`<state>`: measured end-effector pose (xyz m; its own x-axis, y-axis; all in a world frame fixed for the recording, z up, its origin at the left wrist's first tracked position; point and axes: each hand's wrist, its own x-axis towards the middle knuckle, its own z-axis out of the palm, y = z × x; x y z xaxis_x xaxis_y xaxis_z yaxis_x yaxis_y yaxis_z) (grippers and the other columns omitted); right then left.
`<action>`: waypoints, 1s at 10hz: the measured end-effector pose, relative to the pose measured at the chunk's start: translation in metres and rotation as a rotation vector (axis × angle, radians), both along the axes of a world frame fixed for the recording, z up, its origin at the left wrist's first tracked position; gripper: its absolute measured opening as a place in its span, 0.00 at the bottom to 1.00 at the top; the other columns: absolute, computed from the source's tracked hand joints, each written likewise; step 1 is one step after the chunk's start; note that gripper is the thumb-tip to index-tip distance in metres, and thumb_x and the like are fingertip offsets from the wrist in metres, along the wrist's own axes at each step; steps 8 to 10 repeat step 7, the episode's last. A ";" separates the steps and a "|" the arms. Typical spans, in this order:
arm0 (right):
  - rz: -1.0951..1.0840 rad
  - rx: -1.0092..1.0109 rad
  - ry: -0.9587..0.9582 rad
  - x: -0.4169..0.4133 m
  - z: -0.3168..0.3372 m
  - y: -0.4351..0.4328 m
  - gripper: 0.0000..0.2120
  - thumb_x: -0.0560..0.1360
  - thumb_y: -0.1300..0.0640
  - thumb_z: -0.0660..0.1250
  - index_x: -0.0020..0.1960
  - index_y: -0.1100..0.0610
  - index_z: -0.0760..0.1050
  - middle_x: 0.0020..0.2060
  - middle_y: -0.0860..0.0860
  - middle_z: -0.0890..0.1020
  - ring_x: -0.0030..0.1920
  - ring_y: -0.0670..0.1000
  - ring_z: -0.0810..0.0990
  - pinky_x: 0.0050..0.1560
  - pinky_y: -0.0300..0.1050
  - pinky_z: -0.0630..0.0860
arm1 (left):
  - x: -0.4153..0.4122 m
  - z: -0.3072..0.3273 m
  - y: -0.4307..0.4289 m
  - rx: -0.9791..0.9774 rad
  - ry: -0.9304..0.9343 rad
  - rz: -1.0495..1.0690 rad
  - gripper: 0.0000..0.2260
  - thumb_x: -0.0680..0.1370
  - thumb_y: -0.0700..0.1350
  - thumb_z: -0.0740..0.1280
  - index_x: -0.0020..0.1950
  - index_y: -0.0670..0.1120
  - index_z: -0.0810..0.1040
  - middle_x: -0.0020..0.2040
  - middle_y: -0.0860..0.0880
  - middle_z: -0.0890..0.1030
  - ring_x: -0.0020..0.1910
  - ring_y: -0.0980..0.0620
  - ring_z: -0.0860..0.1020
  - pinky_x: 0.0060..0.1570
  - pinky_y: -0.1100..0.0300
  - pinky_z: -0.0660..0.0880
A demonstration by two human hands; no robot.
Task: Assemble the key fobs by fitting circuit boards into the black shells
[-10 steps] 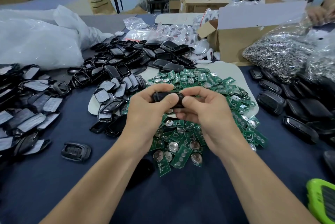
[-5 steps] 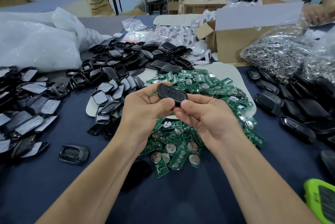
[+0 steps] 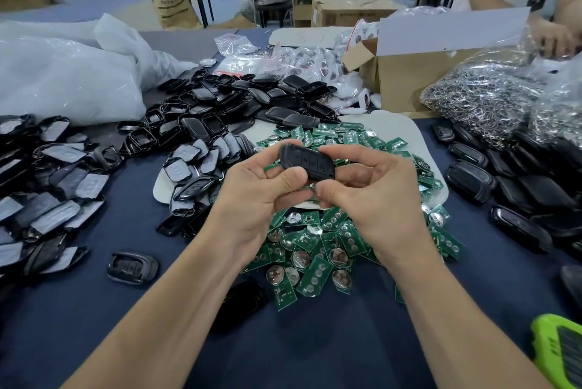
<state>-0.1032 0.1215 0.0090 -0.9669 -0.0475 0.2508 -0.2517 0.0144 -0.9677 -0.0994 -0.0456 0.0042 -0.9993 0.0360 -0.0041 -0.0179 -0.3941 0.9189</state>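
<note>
I hold one key fob (image 3: 307,160) in the air just above the heap of circuit boards (image 3: 318,250). My left hand (image 3: 261,196) has its fingers (image 3: 267,154) and thumb clamped on the near-left end. My right hand (image 3: 371,196) pinches the other end, thumb under and forefinger over. This one looks closed up, with its button face towards me, so I judge its board is already seated and I am only checking the fit.

Most of the job remains. The board heap is thick, and beyond and left of it lies a wide spread of open black shells (image 3: 239,99). To the right of the heap is a row of closed fobs (image 3: 519,187), which I take to be the finished ones. A single shell (image 3: 132,267) lies alone on the tabletop (image 3: 315,341), left of the heap.

A second ago I held the fob edge-on and level between both hands. Since then I have rolled it face-up and tilted it, right end lower.
</note>
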 end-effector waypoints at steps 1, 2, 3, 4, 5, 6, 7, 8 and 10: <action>-0.008 0.053 0.036 0.001 0.001 0.001 0.19 0.66 0.65 0.77 0.53 0.47 0.86 0.34 0.50 0.88 0.32 0.52 0.87 0.36 0.44 0.84 | 0.001 0.001 -0.001 -0.007 0.009 0.004 0.18 0.70 0.38 0.73 0.60 0.44 0.83 0.49 0.42 0.88 0.43 0.48 0.88 0.38 0.64 0.83; -0.004 0.086 0.052 0.001 0.000 0.003 0.19 0.66 0.62 0.77 0.52 0.43 0.86 0.34 0.48 0.87 0.32 0.51 0.87 0.36 0.44 0.83 | 0.001 0.001 0.000 0.015 0.019 0.018 0.19 0.69 0.38 0.74 0.60 0.45 0.83 0.48 0.43 0.88 0.42 0.50 0.87 0.35 0.65 0.82; -0.016 0.164 0.018 0.000 0.001 0.007 0.19 0.66 0.62 0.77 0.50 0.41 0.86 0.33 0.48 0.87 0.32 0.51 0.87 0.37 0.44 0.84 | 0.001 -0.005 0.006 -0.108 0.039 0.091 0.19 0.72 0.36 0.76 0.62 0.46 0.82 0.47 0.44 0.89 0.42 0.50 0.88 0.38 0.64 0.82; -0.158 0.192 -0.096 -0.001 0.003 0.022 0.19 0.66 0.68 0.77 0.48 0.44 0.85 0.34 0.49 0.87 0.32 0.50 0.87 0.36 0.42 0.82 | 0.005 -0.011 0.011 -0.453 0.040 0.198 0.21 0.76 0.36 0.76 0.67 0.51 0.80 0.46 0.51 0.89 0.43 0.53 0.88 0.43 0.60 0.84; -0.362 -0.453 -0.219 0.007 0.008 0.055 0.16 0.68 0.73 0.76 0.46 0.54 0.84 0.38 0.56 0.87 0.37 0.52 0.86 0.39 0.39 0.82 | 0.012 0.000 0.011 -0.605 0.051 0.225 0.17 0.77 0.44 0.76 0.64 0.57 0.83 0.48 0.58 0.88 0.45 0.57 0.87 0.50 0.57 0.85; -0.457 -0.801 -0.278 0.024 0.004 0.068 0.13 0.71 0.68 0.75 0.54 0.60 0.81 0.46 0.57 0.84 0.44 0.51 0.85 0.41 0.36 0.82 | 0.030 0.028 0.016 -0.675 0.118 0.194 0.10 0.78 0.44 0.76 0.54 0.60 0.87 0.46 0.59 0.88 0.46 0.60 0.86 0.53 0.54 0.83; -0.332 -0.607 -0.426 0.052 0.002 0.058 0.13 0.75 0.71 0.70 0.60 0.66 0.78 0.41 0.58 0.86 0.36 0.50 0.86 0.37 0.36 0.82 | 0.071 0.046 0.027 -0.763 0.188 0.024 0.10 0.77 0.44 0.76 0.47 0.61 0.88 0.41 0.60 0.87 0.42 0.59 0.86 0.47 0.57 0.83; -0.332 -0.607 -0.426 0.052 0.002 0.058 0.13 0.75 0.71 0.70 0.60 0.66 0.78 0.41 0.58 0.86 0.36 0.50 0.86 0.37 0.36 0.82 | 0.071 0.046 0.027 -0.763 0.188 0.024 0.10 0.77 0.44 0.76 0.47 0.61 0.88 0.41 0.60 0.87 0.42 0.59 0.86 0.47 0.57 0.83; -0.332 -0.607 -0.426 0.052 0.002 0.058 0.13 0.75 0.71 0.70 0.60 0.66 0.78 0.41 0.58 0.86 0.36 0.50 0.86 0.37 0.36 0.82 | 0.071 0.046 0.027 -0.763 0.188 0.024 0.10 0.77 0.44 0.76 0.47 0.61 0.88 0.41 0.60 0.87 0.42 0.59 0.86 0.47 0.57 0.83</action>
